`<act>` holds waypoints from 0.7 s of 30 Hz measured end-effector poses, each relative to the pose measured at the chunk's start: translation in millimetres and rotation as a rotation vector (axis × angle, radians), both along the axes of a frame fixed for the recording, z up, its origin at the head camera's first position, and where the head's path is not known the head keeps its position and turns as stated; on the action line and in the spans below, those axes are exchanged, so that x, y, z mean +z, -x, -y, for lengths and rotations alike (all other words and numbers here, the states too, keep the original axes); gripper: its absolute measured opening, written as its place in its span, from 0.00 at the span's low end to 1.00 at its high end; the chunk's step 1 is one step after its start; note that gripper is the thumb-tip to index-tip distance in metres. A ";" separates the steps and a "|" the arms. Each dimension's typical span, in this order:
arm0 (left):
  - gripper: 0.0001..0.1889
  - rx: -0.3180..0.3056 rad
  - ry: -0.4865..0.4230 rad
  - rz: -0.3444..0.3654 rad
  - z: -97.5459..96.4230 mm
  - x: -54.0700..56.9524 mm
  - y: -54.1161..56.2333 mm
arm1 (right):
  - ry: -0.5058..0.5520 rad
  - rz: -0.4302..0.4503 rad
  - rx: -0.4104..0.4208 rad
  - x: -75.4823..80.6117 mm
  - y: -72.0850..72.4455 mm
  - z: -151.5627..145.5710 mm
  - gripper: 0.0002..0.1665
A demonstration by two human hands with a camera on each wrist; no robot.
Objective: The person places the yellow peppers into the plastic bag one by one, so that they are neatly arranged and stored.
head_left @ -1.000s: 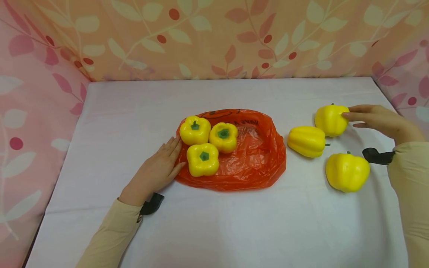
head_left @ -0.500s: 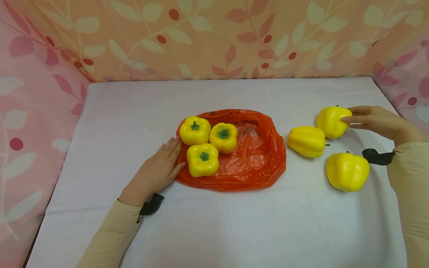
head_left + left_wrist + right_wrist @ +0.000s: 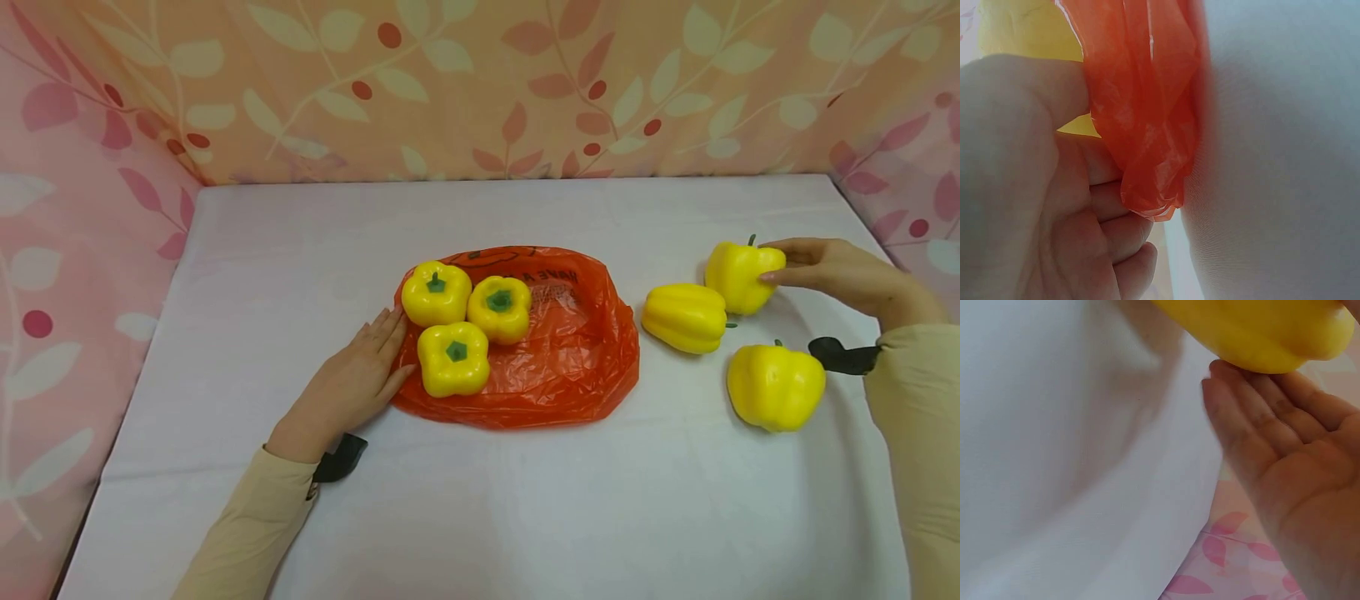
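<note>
My left hand (image 3: 352,383) lies against the left edge of a red plastic bag (image 3: 570,358), fingers straight, thumb at the bag's near side. In the left wrist view the bag's crumpled edge (image 3: 1154,156) overlaps the fingers. Three yellow bell peppers sit on the bag's left half, stems up: a far one (image 3: 437,300), a middle one (image 3: 504,321) and a near one (image 3: 453,371). At the right, my right hand (image 3: 840,271) pinches another yellow bell pepper (image 3: 738,275) between thumb and fingers; its stem points up. In the right wrist view straight fingers (image 3: 1254,419) meet that pepper's side.
Left of the held pepper, one yellow bell pepper (image 3: 684,317) lies on its side, stem to the right. Another bell pepper (image 3: 776,387) stands nearer the front. A white cloth (image 3: 525,508) covers the table, with leaf-patterned fabric walls (image 3: 480,92) behind and at both sides.
My right hand has closed in on the far right pepper, thumb now on its near side; that pepper has turned and shifted slightly nearer. The left hand and bag stay the same.
</note>
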State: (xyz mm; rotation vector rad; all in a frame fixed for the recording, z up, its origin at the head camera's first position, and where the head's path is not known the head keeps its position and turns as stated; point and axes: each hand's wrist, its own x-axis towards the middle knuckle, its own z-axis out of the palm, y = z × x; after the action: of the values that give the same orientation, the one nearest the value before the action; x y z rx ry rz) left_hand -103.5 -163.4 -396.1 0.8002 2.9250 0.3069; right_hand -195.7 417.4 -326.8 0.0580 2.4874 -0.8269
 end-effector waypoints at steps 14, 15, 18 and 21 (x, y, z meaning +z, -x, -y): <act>0.35 0.016 0.010 0.011 0.5 0.0 -1.9 | -0.024 -0.181 -0.053 13.1 -8.9 15.5 0.44; 0.35 0.016 0.010 0.011 0.5 0.1 -2.0 | -0.030 -0.194 -0.052 15.2 -9.2 16.7 0.44; 0.35 0.017 0.010 0.011 0.5 0.4 -2.1 | -0.030 -0.226 -0.050 20.9 -10.0 20.4 0.43; 0.35 0.014 0.007 0.014 0.2 1.0 -2.0 | -0.027 -0.246 -0.061 25.4 -12.5 24.0 0.44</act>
State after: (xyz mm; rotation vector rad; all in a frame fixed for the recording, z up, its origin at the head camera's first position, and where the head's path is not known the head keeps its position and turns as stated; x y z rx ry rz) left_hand -101.5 -163.6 -395.1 0.7743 2.9176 0.3019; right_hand -183.2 393.4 -301.4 0.0440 2.7396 -0.8716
